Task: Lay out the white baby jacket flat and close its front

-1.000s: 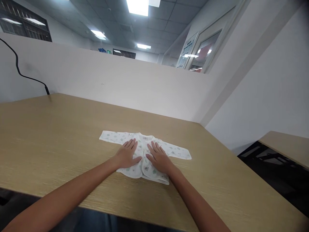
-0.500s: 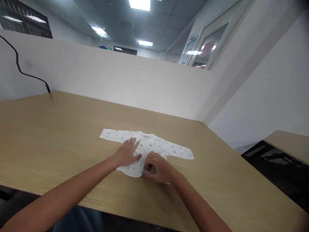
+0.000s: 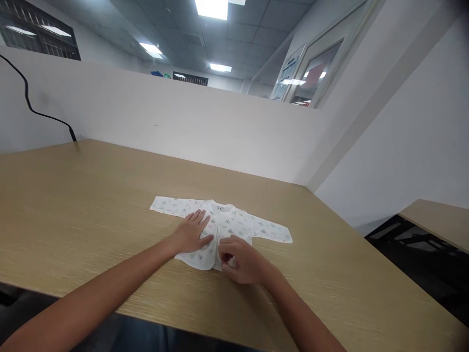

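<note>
Head view. A small white baby shirt [image 3: 234, 226] with a faint green print lies flat on the wooden worktop [image 3: 91, 195], front up, both sleeves stretched out sideways, neck label toward the partition wall [image 3: 164, 122].

Left hand [image 3: 190, 234] rests palm down on the shirt's left front panel, fingers [image 3: 200, 217] spread and laid flat on the cloth, thumb pointing toward the shirt's centre opening.

Right hand [image 3: 240, 258] sits at the shirt's lower right panel, just beside the left hand. Its fingers are curled in, thumb and forefinger pressed together, pinching the cloth at the edge of the front opening; the hem there is hidden under the hand.

A black cable [image 3: 32, 105] runs down the partition wall to the worktop's far left corner, well apart from the shirt. A second worktop [image 3: 439, 220] shows at the right of the shirt, across a gap.
</note>
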Available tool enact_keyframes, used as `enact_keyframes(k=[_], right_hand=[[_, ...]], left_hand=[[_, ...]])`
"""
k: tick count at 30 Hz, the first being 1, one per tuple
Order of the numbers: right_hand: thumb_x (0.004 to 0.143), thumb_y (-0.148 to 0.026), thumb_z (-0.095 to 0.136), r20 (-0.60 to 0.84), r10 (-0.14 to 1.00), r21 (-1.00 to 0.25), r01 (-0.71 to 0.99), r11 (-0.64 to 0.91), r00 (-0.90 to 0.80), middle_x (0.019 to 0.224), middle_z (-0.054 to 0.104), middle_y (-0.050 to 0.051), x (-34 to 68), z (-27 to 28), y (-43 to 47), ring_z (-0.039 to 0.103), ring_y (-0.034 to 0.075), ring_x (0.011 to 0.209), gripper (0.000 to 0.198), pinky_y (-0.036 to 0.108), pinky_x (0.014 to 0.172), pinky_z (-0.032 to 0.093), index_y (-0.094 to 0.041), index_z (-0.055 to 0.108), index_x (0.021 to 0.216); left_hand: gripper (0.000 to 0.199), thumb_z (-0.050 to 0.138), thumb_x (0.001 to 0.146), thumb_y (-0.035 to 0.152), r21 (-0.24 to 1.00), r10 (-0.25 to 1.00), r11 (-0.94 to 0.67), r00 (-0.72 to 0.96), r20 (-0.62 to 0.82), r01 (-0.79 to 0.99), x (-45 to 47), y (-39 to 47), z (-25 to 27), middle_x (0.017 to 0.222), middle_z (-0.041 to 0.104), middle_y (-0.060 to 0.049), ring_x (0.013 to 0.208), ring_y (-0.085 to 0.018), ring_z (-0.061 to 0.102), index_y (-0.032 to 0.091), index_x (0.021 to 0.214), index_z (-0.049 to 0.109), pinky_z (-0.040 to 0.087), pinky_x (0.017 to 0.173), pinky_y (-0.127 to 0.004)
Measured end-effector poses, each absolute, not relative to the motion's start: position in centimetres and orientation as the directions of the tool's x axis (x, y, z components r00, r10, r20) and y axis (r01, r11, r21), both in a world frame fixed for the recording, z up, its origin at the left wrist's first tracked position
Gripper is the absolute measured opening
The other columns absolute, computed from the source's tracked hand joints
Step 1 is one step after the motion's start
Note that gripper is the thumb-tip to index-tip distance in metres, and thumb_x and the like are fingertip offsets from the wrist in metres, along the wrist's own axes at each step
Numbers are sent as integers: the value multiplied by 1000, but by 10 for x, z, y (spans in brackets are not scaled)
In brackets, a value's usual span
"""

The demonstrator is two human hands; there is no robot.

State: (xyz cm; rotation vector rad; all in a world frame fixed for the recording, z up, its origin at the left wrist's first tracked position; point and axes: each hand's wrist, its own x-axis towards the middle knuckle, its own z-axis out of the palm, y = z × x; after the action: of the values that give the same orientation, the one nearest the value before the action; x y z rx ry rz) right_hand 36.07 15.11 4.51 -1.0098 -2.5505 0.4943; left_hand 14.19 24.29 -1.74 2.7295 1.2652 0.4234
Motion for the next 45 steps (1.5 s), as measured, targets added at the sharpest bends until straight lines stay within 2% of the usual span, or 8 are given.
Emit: enact_keyframes(k=[5,12,24,28,31,35,40,45], right_hand=[[69,-9,60,146,691,-459,571,681,-708,69,58,-3,357,38,149,46,12,64,18,27,69,39,-20,47,66],[79,-34,74,165,756,-408,654,637,-633,73,61,-1,362,34,154,47,13,65,27,26,63,35,-20,52,71],[66,-4,58,190,708,-510,548,663,-680,66,53,-4,359,38,150,44,9,62,20,22,60,35,-19,44,64],[67,-5,61,131,665,-528,516,674,-735,66,57,-4,358,42,145,48,10,61,16,22,59,39,-19,54,65],[82,-18,64,230,712,-504,545,670,-663,80,66,1,361,40,153,58,14,73,3,27,70,48,-20,66,80],[98,-31,49,448,810,-472,669,574,-379,134,61,14,365,18,176,55,25,126,38,45,109,45,-20,57,134],[100,-36,39,243,913,-360,843,399,-329,162,30,22,368,-20,200,28,30,152,65,51,125,27,-5,31,157],[104,-49,32,102,939,-197,919,342,-328,168,18,12,377,-20,209,15,28,156,68,52,126,18,-13,26,161]], left_hand=[[83,25,97,72,201,767,-641,620,162,741,143,241,-13,168,21,-16,156,-32,16,16,158,32,18,125,-49],[84,24,96,73,206,772,-636,613,168,744,143,243,-16,168,21,-15,157,-31,15,16,158,31,16,126,-47],[84,26,96,73,223,770,-638,615,171,737,142,244,-17,167,22,-17,156,-34,17,15,157,33,18,125,-49],[80,31,97,69,206,760,-650,620,195,731,142,241,-15,166,27,-17,155,-35,21,14,154,37,21,124,-51],[69,34,100,61,194,744,-663,610,272,723,144,240,-8,160,40,-17,150,-33,33,13,149,45,24,123,-51],[58,37,102,48,187,699,-697,597,394,692,149,240,-3,152,52,-18,144,-29,44,11,144,49,27,124,-47],[58,39,101,42,167,652,-756,701,290,633,150,240,-8,158,44,-16,149,-29,37,10,148,46,29,124,-44],[65,31,103,49,178,686,-727,708,166,663,148,237,-10,166,25,-15,155,-29,21,13,156,33,20,126,-48]])
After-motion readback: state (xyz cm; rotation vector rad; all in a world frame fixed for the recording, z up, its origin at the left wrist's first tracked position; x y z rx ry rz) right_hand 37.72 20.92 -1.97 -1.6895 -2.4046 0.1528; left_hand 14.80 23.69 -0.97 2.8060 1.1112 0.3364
